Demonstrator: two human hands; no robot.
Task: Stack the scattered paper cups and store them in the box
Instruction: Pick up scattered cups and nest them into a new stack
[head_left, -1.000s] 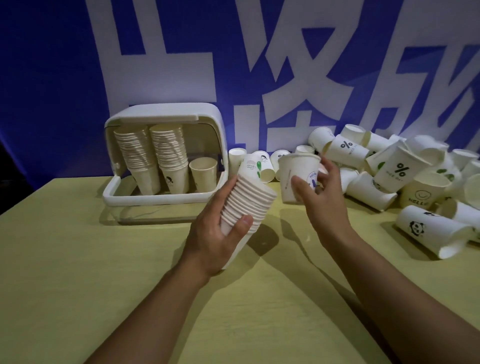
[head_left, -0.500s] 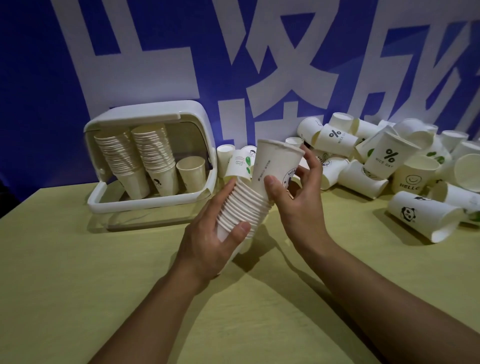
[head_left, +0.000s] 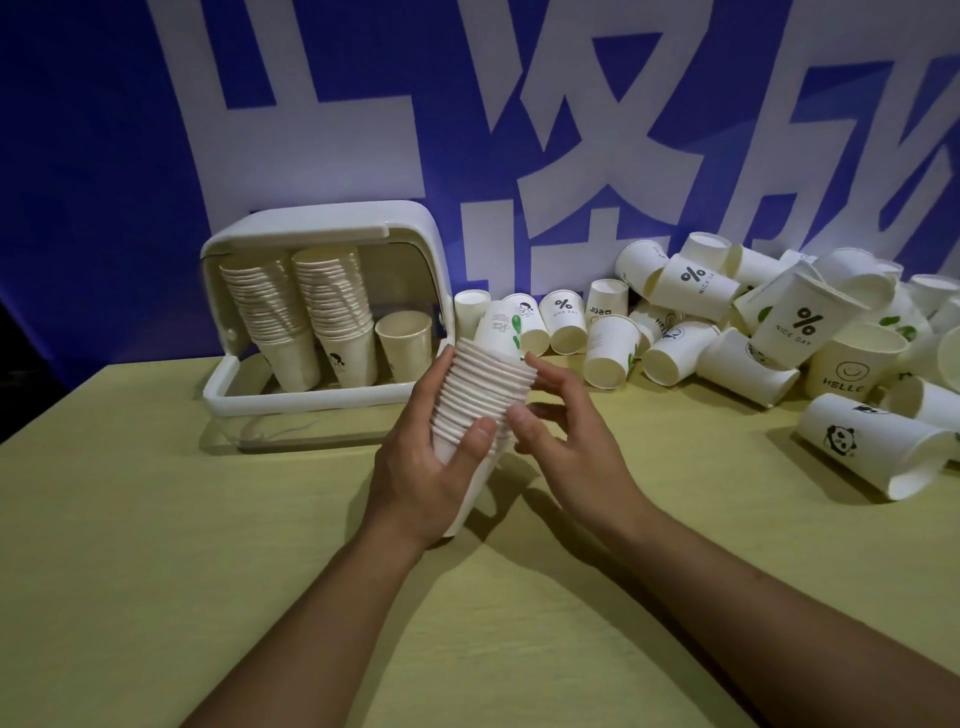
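The left hand (head_left: 415, 467) grips a tilted stack of nested cups (head_left: 480, 400), fingers curled round it, while the right hand (head_left: 561, 441), fingers loosely spread, touches its side. Stacking seems in hand; next likely calls for another loose cup (head_left: 613, 351) just beyond the grip. The open box (head_left: 332, 400) sits beyond-left, with bare table (head_left: 208, 545) between.

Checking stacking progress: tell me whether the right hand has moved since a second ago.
Yes. The right hand came left, away from the loose cup pile, to the held stack.
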